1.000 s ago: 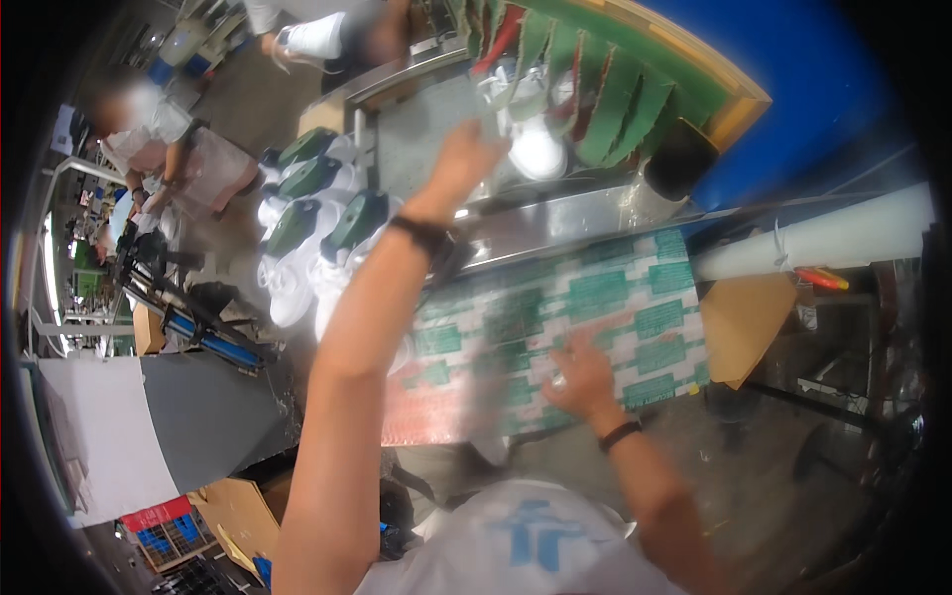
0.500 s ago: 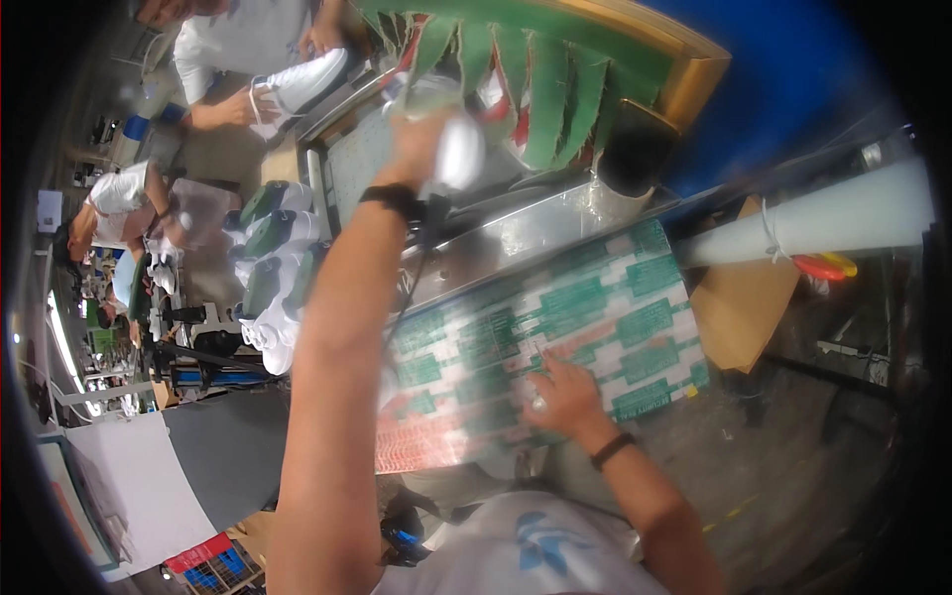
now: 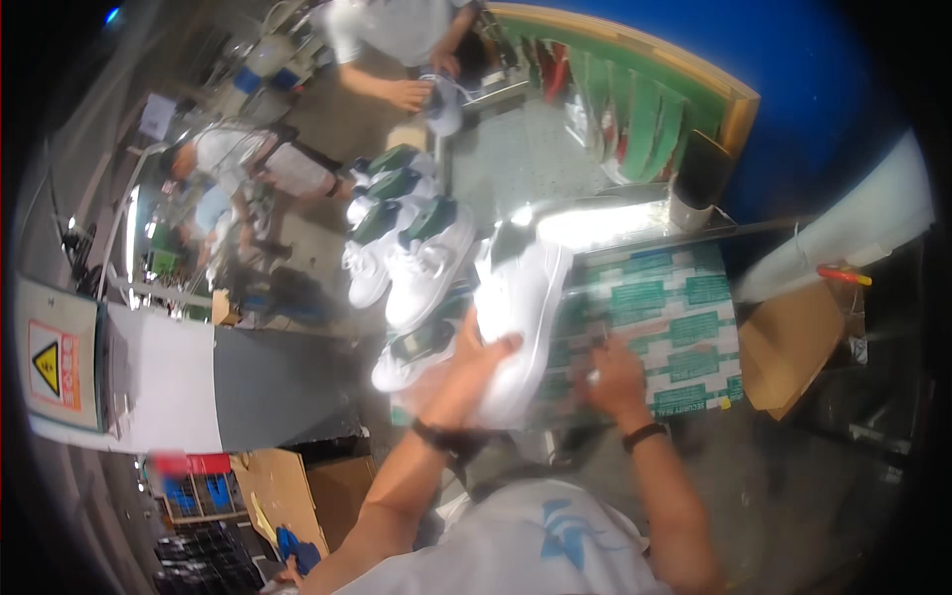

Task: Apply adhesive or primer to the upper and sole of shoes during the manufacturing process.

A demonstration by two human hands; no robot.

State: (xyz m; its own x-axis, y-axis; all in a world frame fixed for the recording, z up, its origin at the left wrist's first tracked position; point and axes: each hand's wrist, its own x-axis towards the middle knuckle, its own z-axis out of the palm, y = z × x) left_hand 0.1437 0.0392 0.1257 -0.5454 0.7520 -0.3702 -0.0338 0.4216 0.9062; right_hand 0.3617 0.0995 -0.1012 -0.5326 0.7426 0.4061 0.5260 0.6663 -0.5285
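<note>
A white sneaker (image 3: 526, 297) with a dark green inside stands tilted over the sticker sheet, toe toward me. My left hand (image 3: 474, 359) is closed around its left side. Just right of the sneaker, my right hand (image 3: 617, 379) hovers over the sheet of green labels (image 3: 684, 327). Its fingers are curled together at the tips; anything between them is too small and blurred to make out. More white sneakers (image 3: 431, 263) with green linings stand in a cluster to the left, and one white sneaker (image 3: 397, 367) lies beside my left wrist.
Beyond the sheet runs a grey conveyor bed (image 3: 526, 149) leading to a green strip curtain (image 3: 635, 109) in a wooden frame. A rolled white sheet (image 3: 843, 238) and brown cardboard (image 3: 793, 347) are at the right. A co-worker (image 3: 397, 50) handles a shoe at the far side.
My left hand has come back from near the strip curtain with a white sneaker, now over the label sheet. My right hand stays over the sheet, its fingers more curled. The view has turned left.
</note>
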